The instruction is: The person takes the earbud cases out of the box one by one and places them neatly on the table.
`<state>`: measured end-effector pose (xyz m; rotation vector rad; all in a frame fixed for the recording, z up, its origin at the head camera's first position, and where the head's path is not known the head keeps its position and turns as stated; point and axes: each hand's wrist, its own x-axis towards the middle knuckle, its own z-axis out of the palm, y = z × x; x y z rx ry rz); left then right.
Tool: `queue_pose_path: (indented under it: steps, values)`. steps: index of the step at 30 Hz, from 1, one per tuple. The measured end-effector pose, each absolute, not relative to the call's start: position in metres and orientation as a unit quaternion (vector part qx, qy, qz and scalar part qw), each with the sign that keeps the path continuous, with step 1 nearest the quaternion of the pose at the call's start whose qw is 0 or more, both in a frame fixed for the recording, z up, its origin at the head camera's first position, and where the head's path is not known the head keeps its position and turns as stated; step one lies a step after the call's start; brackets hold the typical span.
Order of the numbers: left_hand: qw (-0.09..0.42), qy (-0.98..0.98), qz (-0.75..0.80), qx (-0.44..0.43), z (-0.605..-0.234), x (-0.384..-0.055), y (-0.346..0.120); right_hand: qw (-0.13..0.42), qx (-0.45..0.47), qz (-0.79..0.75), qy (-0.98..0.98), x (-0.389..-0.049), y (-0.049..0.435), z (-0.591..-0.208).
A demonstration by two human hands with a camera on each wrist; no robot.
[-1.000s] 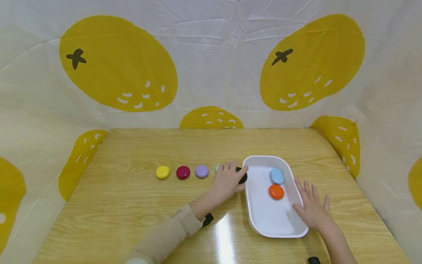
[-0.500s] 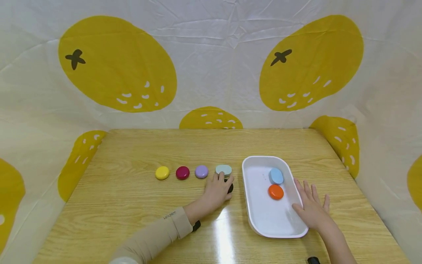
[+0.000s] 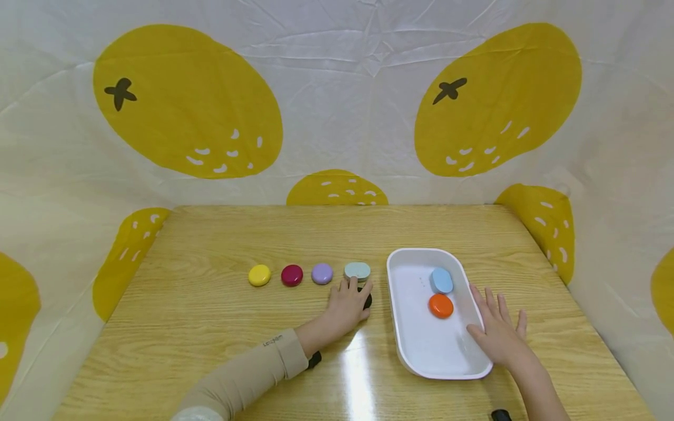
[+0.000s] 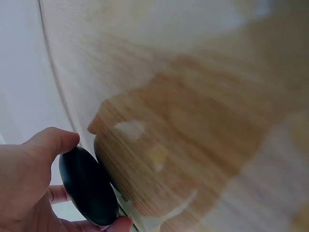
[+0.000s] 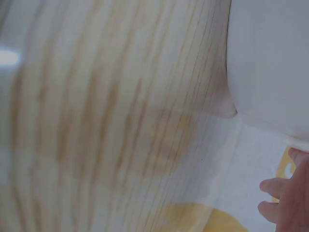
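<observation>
On the wooden surface (image 3: 210, 327), a row of flat pebbles runs from the left: yellow pebble (image 3: 260, 275), dark red pebble (image 3: 292, 275), lilac pebble (image 3: 322, 273), then a pale green pebble (image 3: 357, 270). Just in front of the pale green one, the left hand (image 3: 346, 307) lies on the surface with its fingers curled over a black pebble (image 3: 367, 300); the head view shows only a dark sliver of it at the fingertips. The left wrist view shows what the head view hides: the black pebble (image 4: 88, 185) pinched between thumb and fingers, its edge against the wood. Right of that stands a white tray (image 3: 416, 345) holding a light blue pebble (image 3: 442, 280) and an orange pebble (image 3: 440, 306). The right hand (image 3: 497, 334) rests with straight, spread fingers against the tray's right rim. The right wrist view is blurred, showing only the tray's wall and fingertips.
</observation>
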<state>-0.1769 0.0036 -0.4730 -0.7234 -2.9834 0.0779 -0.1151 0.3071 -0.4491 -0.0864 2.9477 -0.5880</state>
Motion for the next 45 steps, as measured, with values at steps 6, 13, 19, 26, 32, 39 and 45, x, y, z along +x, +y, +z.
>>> queue_pose_path:
  steps: [6, 13, 19, 26, 32, 39, 45]
  values:
    - [0.028, -0.972, 0.037, -0.232, -0.468, -0.177, 0.002, 0.067, -0.027, -0.189, 0.979, -0.115, 0.307, -0.45]
    - [0.07, -0.961, 0.038, -0.265, -0.448, -0.183, 0.003, 0.063, -0.031, -0.187, 0.98, -0.115, 0.308, -0.45]
    - [0.063, -0.949, -0.011, -0.308, -0.425, -0.19, 0.016, 0.063, -0.032, -0.19, 0.979, -0.116, 0.307, -0.449]
    - [0.069, -0.924, 0.014, -0.375, -0.414, -0.19, 0.047, 0.064, -0.029, -0.187, 0.98, -0.116, 0.308, -0.451]
    - [0.092, -0.902, 0.015, -0.421, -0.431, -0.186, 0.075, 0.06, -0.032, -0.187, 0.98, -0.115, 0.308, -0.451]
    - [0.093, -0.89, 0.031, -0.445, -0.448, -0.179, 0.099, 0.056, -0.033, -0.191, 0.979, -0.115, 0.307, -0.45]
    - [0.071, -0.884, 0.061, -0.458, -0.459, -0.175, 0.116, 0.05, -0.034, -0.191, 0.98, -0.115, 0.308, -0.451]
